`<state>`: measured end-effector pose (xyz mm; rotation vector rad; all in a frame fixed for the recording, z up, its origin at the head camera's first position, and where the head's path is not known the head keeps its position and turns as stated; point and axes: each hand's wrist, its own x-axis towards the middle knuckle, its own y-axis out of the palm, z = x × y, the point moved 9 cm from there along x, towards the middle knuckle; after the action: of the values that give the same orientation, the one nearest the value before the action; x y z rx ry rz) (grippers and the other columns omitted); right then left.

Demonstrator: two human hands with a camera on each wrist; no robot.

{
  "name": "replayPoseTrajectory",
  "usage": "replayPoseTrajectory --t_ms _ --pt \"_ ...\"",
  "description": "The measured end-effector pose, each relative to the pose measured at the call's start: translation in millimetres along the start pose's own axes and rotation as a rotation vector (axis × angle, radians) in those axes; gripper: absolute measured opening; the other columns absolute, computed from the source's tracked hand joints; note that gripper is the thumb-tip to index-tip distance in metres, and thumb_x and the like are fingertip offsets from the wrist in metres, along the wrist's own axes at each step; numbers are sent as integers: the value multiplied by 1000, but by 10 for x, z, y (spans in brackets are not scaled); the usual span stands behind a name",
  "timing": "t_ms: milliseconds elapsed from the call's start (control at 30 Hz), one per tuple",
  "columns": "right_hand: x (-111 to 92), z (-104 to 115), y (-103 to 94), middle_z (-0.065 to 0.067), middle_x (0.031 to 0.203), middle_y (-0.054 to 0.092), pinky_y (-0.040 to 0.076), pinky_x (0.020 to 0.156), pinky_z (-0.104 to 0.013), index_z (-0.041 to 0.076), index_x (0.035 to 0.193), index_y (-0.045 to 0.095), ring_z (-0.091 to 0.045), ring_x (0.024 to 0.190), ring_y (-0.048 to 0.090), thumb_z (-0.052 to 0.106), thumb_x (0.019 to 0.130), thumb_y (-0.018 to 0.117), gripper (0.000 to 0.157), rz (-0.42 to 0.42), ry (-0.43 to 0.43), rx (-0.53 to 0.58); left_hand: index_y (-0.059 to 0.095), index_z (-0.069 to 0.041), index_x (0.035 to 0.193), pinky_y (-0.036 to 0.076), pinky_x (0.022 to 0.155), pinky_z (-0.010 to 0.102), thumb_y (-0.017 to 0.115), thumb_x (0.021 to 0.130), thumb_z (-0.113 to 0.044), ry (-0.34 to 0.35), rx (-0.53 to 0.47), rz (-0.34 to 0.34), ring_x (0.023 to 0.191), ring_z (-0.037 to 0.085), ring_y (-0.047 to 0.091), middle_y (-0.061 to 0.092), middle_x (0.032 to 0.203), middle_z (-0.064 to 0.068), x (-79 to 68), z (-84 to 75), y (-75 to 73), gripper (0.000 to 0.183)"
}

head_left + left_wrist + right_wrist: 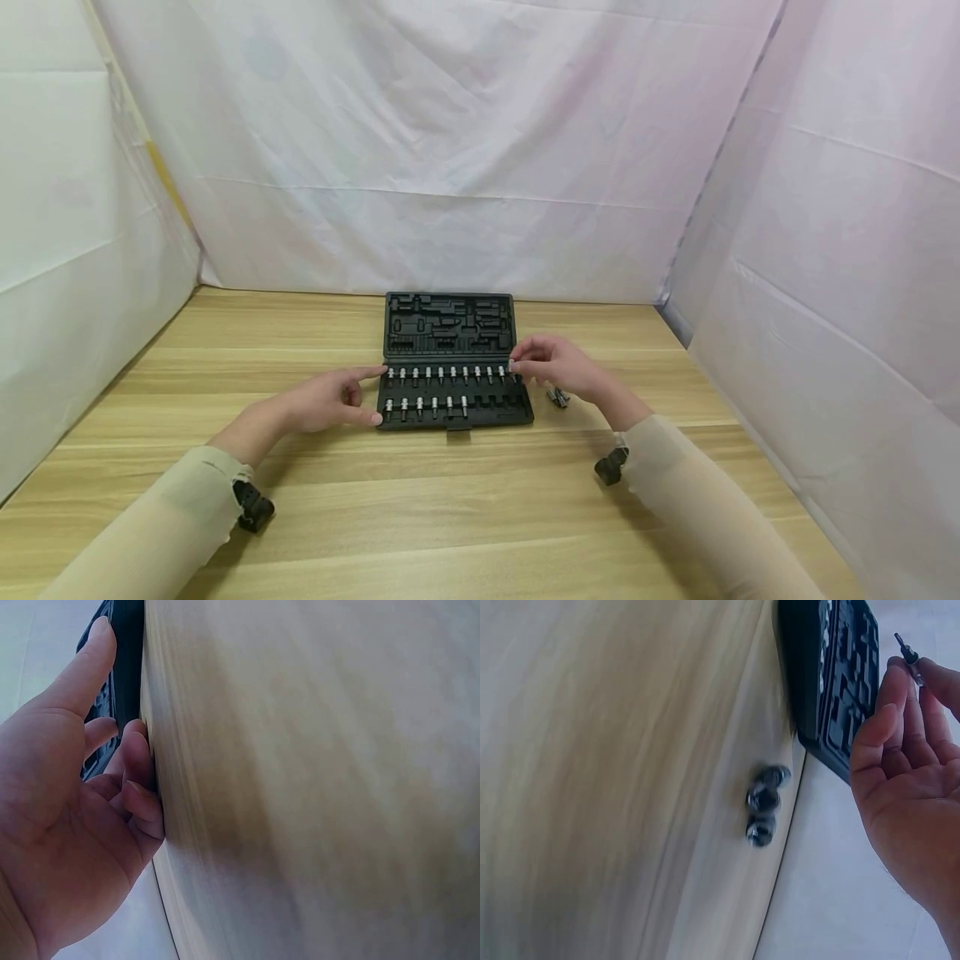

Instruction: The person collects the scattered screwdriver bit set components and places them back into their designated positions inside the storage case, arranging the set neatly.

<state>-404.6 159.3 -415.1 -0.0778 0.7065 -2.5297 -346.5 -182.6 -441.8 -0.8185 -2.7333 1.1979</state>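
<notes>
A black tool case point(491, 414) lies open on the table, with two rows of silver bit sockets point(440, 375) standing in its near half. At the case's left side my left hand point(322, 402) rests its thumb on the front corner and its index finger near the hinge; the other fingers curl loosely below. My right hand point(558, 367) pinches one bit socket point(910, 656) between thumb and fingertips, over the right end of the back row. In the right wrist view the bit's thin tip points away from the palm. Empty slots fill the right part of the front row.
Three loose bit sockets point(763, 799) lie on the wooden table point(420, 517) just right of the case, below my right hand. The case's moulded lid point(450, 304) leans back behind the rows. White cloth point(450, 125) hangs behind and on both sides.
</notes>
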Motion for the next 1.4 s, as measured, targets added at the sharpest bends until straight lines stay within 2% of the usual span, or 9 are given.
replayPoseTrajectory --t_ms 200,500,933,1400 --pt "77 17 124 -6 111 76 57 83 -43 16 123 73 -27 100 70 29 108 73 20 25 3 -41 36 -14 172 50 71 30 86 96 -41 0 -1 1 88 20 55 63 100 5 -1 -5 0 95" --pt "162 88 359 1 108 81 58 91 -37 17 115 77 -19 101 72 28 104 78 15 88 -20 -127 37 -13 172 50 73 30 86 96 -42 1 12 0 88 20 55 63 100 5 -4 -15 -8 95" --pt "248 97 537 1 107 78 56 86 -33 18 111 81 -13 94 69 27 105 78 12 114 -1 -267 37 -13 172 50 72 30 86 95 -43 7 13 -2 88 20 55 63 99 5 1 -9 -7 96" --pt "197 125 618 2 102 77 55 83 -33 18 106 82 -14 89 67 25 104 78 7 174 16 -261 37 -13 172 51 70 29 86 95 -42 14 8 -8 86 20 56 64 98 5 6 -1 -8 95"
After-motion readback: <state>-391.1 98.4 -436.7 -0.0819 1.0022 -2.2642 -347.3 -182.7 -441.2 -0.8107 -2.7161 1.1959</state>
